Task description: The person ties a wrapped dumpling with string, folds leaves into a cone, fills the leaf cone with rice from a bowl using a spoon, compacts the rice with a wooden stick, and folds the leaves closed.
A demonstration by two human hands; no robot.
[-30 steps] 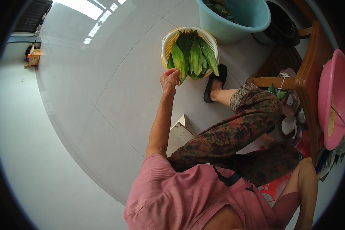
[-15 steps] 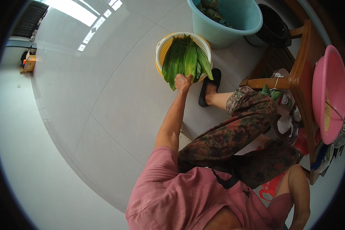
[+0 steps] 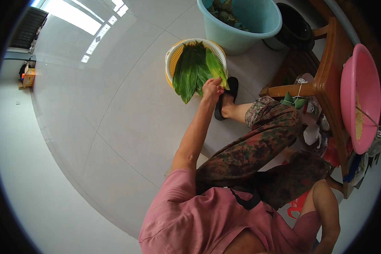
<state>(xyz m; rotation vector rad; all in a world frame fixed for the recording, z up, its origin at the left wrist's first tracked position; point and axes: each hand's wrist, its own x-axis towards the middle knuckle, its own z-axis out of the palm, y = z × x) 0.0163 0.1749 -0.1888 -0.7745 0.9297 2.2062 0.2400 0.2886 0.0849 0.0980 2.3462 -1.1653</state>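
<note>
Long green leaves (image 3: 189, 70) lie fanned in a white and yellow basket (image 3: 171, 59) on the floor, their lower ends hanging over its near rim. At the right of the fan, my left hand (image 3: 212, 88) is closed, with its fingertips on the lower end of a lighter green leaf (image 3: 215, 63). My right arm (image 3: 326, 207) is bent at the right, and its hand is out of view.
Behind the basket stands a light blue tub (image 3: 228, 38) with dark green bundles inside. A black shoe (image 3: 232, 86) is beside the basket. At the right are a wooden chair (image 3: 328, 70), a pink basin (image 3: 360, 101) and a black pot (image 3: 294, 29).
My left hand has moved right across the leaves, from the left leaf to the rightmost one. Several leaves now lie farther left in the basket. The whole view has shifted slightly.
</note>
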